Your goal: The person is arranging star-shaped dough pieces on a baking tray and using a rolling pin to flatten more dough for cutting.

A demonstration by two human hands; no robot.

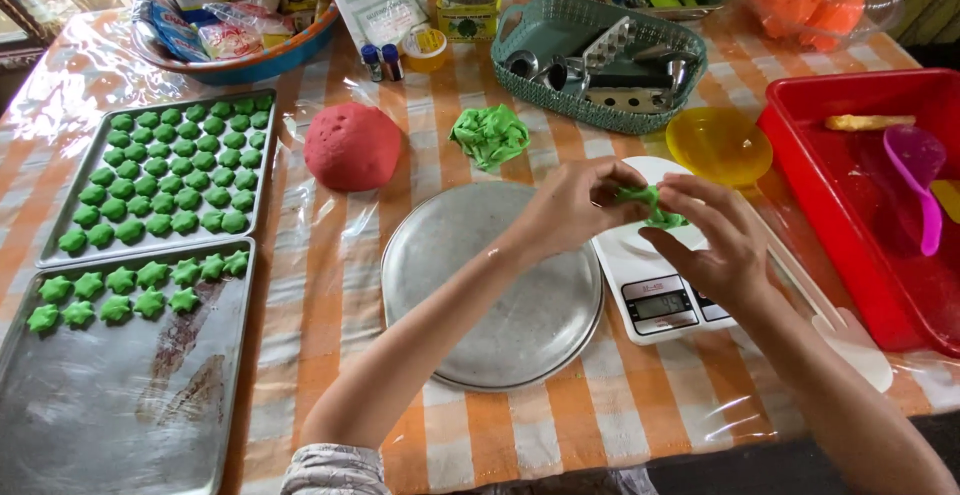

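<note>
Leftmost, two rectangular metal baking trays lie end to end on the orange-and-white striped tablecloth (330, 315). The upper metal tray (262, 170) is filled with rows of small green dough pieces, and the lower metal tray (130, 405) carries only two short rows of green star-shaped dough pieces (120, 290) along its top edge.

Right of them, in the upper middle of the frame, sits a rounded red dough ball (352, 146), and beside it a crumpled lump of green dough (489, 136). Below these lies a round, bare metal pan (470, 305).

The left hand (570, 205) reaches over the pan's upper right rim; its thumb and fingertips are pressed together, pinching the left end of a small piece of green dough (650, 205). That piece is held in the air just above the white digital kitchen scale (640, 275), between the two hands. The right hand (715, 240) pinches its right end from below and the side, fingers curled close around it, so that the dough shows only between the two sets of fingertips.

Behind the hands stand a teal woven basket of metal cutters (600, 50) and a yellow plastic bowl (718, 145). At the far right a red plastic tub (850, 215) holds a purple plastic scoop (920, 180).
</note>
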